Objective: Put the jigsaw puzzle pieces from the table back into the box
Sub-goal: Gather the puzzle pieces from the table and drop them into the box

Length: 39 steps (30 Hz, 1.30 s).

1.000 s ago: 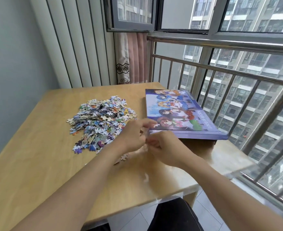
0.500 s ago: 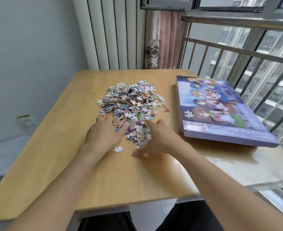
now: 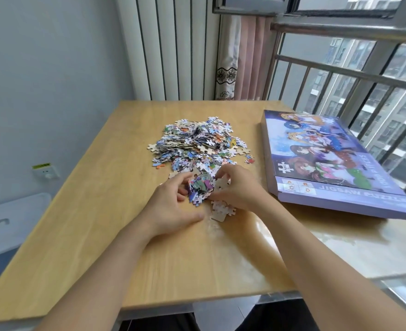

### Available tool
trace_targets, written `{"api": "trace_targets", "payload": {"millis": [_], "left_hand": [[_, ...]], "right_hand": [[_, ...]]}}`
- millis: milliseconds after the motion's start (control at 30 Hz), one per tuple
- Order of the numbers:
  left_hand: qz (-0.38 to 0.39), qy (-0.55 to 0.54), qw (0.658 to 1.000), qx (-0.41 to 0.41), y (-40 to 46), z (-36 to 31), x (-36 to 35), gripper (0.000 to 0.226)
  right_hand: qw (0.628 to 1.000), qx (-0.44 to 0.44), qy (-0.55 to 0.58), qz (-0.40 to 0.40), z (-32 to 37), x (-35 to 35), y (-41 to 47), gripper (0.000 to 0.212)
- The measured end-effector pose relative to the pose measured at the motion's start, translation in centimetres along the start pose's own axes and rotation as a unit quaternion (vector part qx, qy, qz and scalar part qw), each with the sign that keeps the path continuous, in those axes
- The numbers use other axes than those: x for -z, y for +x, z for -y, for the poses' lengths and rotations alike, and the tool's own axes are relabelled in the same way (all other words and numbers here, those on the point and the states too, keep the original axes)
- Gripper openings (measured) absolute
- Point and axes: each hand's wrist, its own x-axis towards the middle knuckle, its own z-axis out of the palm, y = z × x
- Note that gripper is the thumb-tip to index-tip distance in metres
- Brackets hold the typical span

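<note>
1. Cardboard puzzle pieces [image 3: 200,188] bunched between left hand [image 3: 171,206] and right hand [image 3: 236,187], both cupped around them on bench [image 3: 101,211].
2. Closed box [image 3: 328,163] just right, nearer right hand, long axis running away.

A light wooden table [image 3: 82,235] carries a heap of loose jigsaw pieces [image 3: 197,144] toward its centre, at about twelve o'clock. At two o'clock lies the closed purple puzzle box [image 3: 328,163], its near right corner overhanging the table's edge.

Bright window daylight glares on table [image 3: 340,242]; edges bend
</note>
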Motion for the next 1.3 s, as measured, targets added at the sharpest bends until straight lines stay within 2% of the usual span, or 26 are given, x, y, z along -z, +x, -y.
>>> {"api": "trace_targets", "payload": {"millis": [200,433,600,767,833,1000,1100,1233,1300], "left_hand": [[-0.047,-0.059,0.997,-0.022,0.4,-0.2,-1.0,0.074],[-0.116,-0.087,0.988,-0.047,0.8,-0.4,-1.4,0.056],[-0.151,-0.099,0.983,-0.033,1.0,-0.3,-1.6,0.036],[-0.166,-0.082,0.982,-0.047,1.3,-1.1,-1.8,0.030],[-0.166,-0.074,0.982,-0.056,1.6,-1.7,-1.8,0.029],[-0.171,-0.073,0.981,-0.061,2.3,-3.5,-2.1,0.028],[-0.174,-0.115,0.977,-0.049,2.5,-4.2,-2.4,0.029],[-0.148,-0.173,0.974,-0.013,3.1,-5.2,-3.2,0.033],[-0.121,-0.235,0.964,0.018,3.2,-5.9,-3.6,0.027]], "right_hand": [[0.998,-0.007,0.067,-0.002,-0.5,0.1,0.1,0.040],[0.996,-0.005,0.088,0.018,-0.3,0.7,0.4,0.024],[0.993,-0.002,0.117,-0.016,-0.8,1.0,0.3,0.017],[0.983,-0.023,0.179,-0.037,-1.9,1.7,-0.2,0.022],[0.974,-0.026,0.219,-0.051,-2.2,1.7,-0.2,0.021],[0.932,-0.031,0.353,-0.074,-2.7,1.5,-0.1,0.034],[0.917,-0.029,0.388,-0.087,-2.1,1.6,-0.5,0.038],[0.880,-0.019,0.470,-0.068,-1.4,1.6,-1.1,0.024],[0.864,-0.017,0.501,-0.056,-1.1,1.3,-1.5,0.023]]}}
